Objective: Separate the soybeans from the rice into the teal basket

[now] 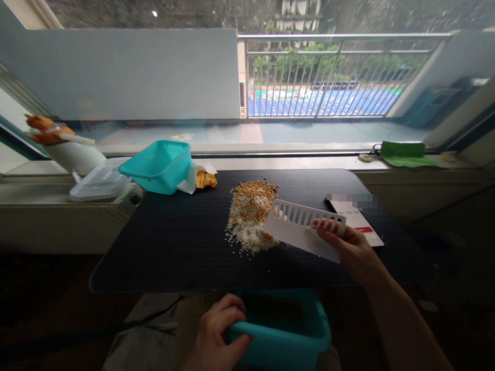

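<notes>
Showing white, slotted in a row, on the sheet (pixel 299 234) in the right hand (pixel 353 250). Showing turquoise on the tub (pixel 284 348) at the left hand (pixel 220 330). Mingling tan and white in the grains (pixel 253 208) left of the right hand. Spreading finely streaked black over the tabletop (pixel 174 247) beyond the left hand.

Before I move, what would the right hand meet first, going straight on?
With the white slotted sheet leading, the right hand would likely meet the pile of grains first; depth is unclear.
</notes>
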The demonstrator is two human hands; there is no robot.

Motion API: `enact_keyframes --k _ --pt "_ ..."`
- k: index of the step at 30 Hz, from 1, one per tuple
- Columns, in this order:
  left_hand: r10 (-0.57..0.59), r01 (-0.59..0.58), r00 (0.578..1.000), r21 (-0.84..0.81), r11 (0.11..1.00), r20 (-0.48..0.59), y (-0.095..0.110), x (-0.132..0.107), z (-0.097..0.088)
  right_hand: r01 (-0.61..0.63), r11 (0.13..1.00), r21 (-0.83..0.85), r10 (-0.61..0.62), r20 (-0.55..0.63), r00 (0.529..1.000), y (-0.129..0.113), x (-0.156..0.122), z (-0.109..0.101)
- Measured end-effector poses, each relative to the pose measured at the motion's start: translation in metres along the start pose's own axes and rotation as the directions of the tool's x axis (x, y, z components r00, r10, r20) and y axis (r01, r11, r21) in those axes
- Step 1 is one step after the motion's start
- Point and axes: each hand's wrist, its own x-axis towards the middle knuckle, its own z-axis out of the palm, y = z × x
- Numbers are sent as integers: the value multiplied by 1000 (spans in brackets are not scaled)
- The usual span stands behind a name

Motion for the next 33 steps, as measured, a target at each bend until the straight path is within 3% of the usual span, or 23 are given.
enact_keyframes --k 6,14,22,30,33 --pt "11 -11 1000 -21 1000 3 1 1 3 6 999 -42 -7 -39 999 -7 -10 0" --pt "1 -1 1000 -22 1000 23 4 2 4 10 999 -53 -16 -95 995 0 -20 -22" --pt "9 -8 1000 -36 999 30 4 3 7 0 996 -90 -7 -75 997 4 -27 -36" --pt "35 -29 998 -133 991 42 10 10 22 -85 996 -13 78 -275 958 13 -39 -70" --pt "53 -40 996 -179 983 68 16 14 31 -102 993 -57 81 -285 955 14 -47 -80"
